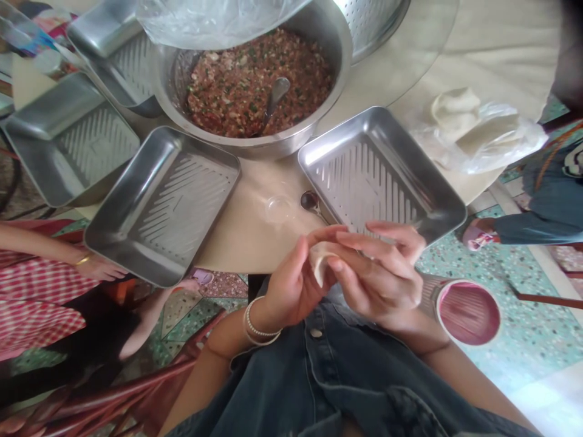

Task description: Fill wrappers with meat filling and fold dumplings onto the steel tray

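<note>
No lettering, number, brand or sign is showing legibly anywhere. The clear plastic item with blue patches (31, 44) at the upper left is looking too blurred to read.

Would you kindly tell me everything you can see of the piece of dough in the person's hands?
The piece of dough is small, off-white and soft-looking, bent into a curved, crescent-like shape with a thin edge. It is held up in front of the person, by the near edge of the table, between the left hand and the right hand, whose thumb is at its side. Fingers hide part of it, so I cannot tell whether it is sealed or filled.
</note>
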### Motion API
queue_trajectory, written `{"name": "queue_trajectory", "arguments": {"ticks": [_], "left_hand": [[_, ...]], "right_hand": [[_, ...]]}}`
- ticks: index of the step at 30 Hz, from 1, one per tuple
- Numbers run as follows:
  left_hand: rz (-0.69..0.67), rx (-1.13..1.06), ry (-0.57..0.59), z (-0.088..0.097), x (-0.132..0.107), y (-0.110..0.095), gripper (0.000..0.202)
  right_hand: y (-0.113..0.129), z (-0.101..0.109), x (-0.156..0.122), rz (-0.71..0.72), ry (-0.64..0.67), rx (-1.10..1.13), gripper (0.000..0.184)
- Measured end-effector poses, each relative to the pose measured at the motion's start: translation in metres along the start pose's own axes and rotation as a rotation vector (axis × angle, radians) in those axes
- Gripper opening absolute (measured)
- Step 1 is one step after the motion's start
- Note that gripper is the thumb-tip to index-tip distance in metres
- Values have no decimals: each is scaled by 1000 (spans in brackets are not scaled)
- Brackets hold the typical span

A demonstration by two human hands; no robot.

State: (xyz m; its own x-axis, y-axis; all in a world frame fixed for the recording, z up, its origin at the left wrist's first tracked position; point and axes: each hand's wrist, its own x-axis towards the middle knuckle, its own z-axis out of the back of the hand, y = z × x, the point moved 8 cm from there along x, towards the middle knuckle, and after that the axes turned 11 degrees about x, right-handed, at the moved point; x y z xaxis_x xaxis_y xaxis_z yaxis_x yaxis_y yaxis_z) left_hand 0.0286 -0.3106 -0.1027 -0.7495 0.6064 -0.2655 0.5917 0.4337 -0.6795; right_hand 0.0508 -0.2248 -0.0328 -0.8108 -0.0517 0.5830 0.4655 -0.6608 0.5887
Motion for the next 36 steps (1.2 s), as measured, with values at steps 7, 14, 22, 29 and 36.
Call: {"name": "queue_trajectory", "arguments": {"ticks": [7, 14, 22, 29, 36], "left_hand": [[63, -244, 38, -3, 5, 2, 42], [61, -193, 14, 0, 2, 0, 34], [247, -194, 235, -17, -4, 13, 38], [353, -264, 240, -22, -8, 19, 46], [296, -278, 117, -13, 1, 13, 49]], "right_hand": [[-6, 1, -5, -17, -64, -61, 50], [-13, 11, -11, 46, -109, -100, 50], [-16, 12, 5, 287, 243, 86, 23], [-2, 6, 6, 507, 446, 55, 23], [-7, 0, 23, 416, 544, 107, 25]]}}
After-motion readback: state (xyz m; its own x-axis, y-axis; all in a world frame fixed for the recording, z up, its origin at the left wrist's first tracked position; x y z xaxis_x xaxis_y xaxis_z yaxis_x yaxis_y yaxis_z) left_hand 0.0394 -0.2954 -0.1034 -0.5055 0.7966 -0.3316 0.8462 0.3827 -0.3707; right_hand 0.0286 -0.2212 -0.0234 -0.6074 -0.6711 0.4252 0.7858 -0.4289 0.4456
